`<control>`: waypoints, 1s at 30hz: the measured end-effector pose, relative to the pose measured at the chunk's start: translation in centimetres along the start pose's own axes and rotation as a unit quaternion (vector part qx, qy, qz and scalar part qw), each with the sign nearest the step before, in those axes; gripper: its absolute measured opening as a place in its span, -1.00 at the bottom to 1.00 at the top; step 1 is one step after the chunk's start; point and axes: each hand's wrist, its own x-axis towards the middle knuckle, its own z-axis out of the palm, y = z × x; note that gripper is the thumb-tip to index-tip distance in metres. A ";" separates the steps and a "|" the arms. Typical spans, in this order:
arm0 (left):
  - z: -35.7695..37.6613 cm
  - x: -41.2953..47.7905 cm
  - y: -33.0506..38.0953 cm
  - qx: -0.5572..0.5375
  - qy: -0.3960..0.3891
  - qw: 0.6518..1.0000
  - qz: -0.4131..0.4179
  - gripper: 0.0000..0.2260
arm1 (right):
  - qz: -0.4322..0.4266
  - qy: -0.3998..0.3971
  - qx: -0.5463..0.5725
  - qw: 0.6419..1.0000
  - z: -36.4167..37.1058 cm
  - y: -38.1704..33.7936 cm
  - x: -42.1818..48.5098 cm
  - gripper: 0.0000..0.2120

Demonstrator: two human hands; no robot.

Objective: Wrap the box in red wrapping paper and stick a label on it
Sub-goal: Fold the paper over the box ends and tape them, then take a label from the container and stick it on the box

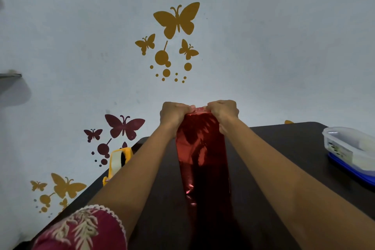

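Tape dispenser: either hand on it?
No, the left hand and right hand both pinch the red wrapping paper; the tape dispenser sits apart near the table edge.

No text, brand, number or sign can be read; the pale label [337, 151] on the side of the clear plastic container [332, 130], at the right of the tabletop [284, 144], carries a few dark marks; they are too small and blurred to make out as letters or figures.
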 end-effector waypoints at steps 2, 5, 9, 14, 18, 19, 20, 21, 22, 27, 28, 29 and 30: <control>-0.4 0.8 0.0 0.011 -0.012 0.999 -0.028 -0.33 | -0.004 -0.001 -0.005 1.000 0.0 0.1 0.1 -0.85; -0.4 1.9 0.1 0.039 -0.030 0.996 -0.072 -0.36 | -0.008 0.001 -0.012 1.000 -0.1 0.2 0.2 -0.91; 0.6 3.3 -0.6 0.061 0.003 0.994 -0.090 -0.63 | -0.009 0.002 -0.011 1.000 0.1 0.3 0.4 -0.92; 0.3 2.5 -0.3 0.005 0.001 0.998 -0.070 -0.62 | -0.004 0.007 -0.016 1.000 0.1 0.3 0.8 -0.95; -2.1 -0.8 -4.2 -0.125 -0.159 0.979 -0.013 -0.13 | 0.029 0.010 0.005 0.999 0.0 0.4 1.6 -0.86; -2.6 -1.5 -6.2 -0.097 -0.183 0.978 0.001 -0.09 | 0.041 -0.015 0.031 0.999 0.0 0.3 1.5 -0.79; -2.7 -2.3 -8.1 -0.071 -0.198 0.978 0.006 -0.12 | 0.055 -0.054 0.064 0.995 -0.1 0.2 1.7 -0.65; -2.5 -3.0 -9.5 -0.051 -0.197 0.979 0.004 -0.23 | 0.071 -0.096 0.096 0.988 -0.3 0.2 1.9 -0.49; -2.2 -3.2 -10.5 -0.037 -0.177 0.983 0.000 -0.35 | 0.085 -0.132 0.128 0.979 -0.7 0.4 2.1 -0.37; -1.7 -1.4 -9.8 0.077 -0.172 0.975 -0.115 -0.34 | 0.033 -0.226 -0.010 0.973 -3.4 3.9 1.7 -0.31; -1.6 -1.1 -9.3 0.109 -0.188 0.965 -0.145 -0.23 | 0.048 -0.248 -0.022 0.967 -3.8 4.9 1.5 -0.31; -1.1 -1.0 -9.2 0.131 -0.199 0.957 -0.168 -0.17 | 0.068 -0.257 -0.024 0.964 -4.4 6.0 1.4 -0.34; -0.6 -1.2 -9.1 0.142 -0.206 0.951 -0.181 -0.15 | 0.083 -0.253 -0.026 0.964 -4.7 7.1 1.3 -0.36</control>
